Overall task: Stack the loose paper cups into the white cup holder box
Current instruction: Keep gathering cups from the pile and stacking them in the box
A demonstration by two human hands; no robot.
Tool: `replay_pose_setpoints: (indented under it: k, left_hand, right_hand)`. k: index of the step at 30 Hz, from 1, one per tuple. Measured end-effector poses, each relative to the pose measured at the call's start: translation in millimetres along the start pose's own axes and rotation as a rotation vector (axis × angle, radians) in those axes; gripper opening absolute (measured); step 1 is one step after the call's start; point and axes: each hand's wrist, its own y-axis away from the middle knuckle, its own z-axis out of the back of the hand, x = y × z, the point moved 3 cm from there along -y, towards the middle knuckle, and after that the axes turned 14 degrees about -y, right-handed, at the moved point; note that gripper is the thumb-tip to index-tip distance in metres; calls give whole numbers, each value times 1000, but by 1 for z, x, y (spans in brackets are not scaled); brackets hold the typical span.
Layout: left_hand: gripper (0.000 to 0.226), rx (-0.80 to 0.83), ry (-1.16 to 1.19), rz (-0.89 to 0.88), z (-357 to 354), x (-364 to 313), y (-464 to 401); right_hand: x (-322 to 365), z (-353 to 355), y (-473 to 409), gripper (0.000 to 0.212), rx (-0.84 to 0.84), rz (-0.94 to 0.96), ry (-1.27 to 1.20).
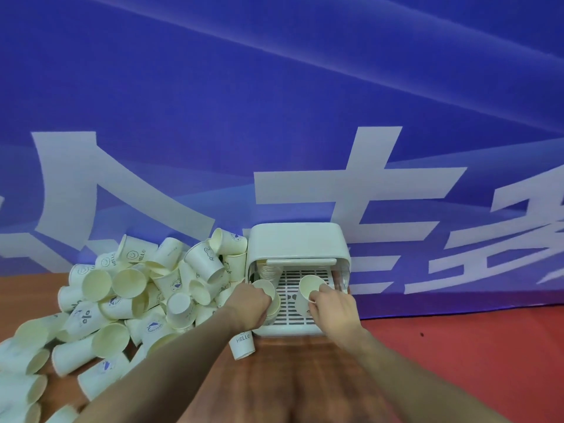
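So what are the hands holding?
Each hand holds a paper cup by its rim: left hand one cup, right hand another cup.

A large blue banner [274, 102] is hung as the backdrop and fills most of the view. It is crossed by pale diagonal streaks, and big white characters [360, 203] are printed across its lower part. Below it, a brown wood-grain tabletop [293, 380] is seen, and a red surface [476, 355] is seen to its right.
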Motion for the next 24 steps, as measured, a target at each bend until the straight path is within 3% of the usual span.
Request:
replay_pose_setpoints:
  k: [7,24]
  left_hand:
    - [28,-9,59,16,-15,3,-6]
    - [34,-93,156,314,-17,51,59]
  right_hand:
    - [1,-5,-7,27,18,31,1]
    - [61,21,4,17,-100,249,25]
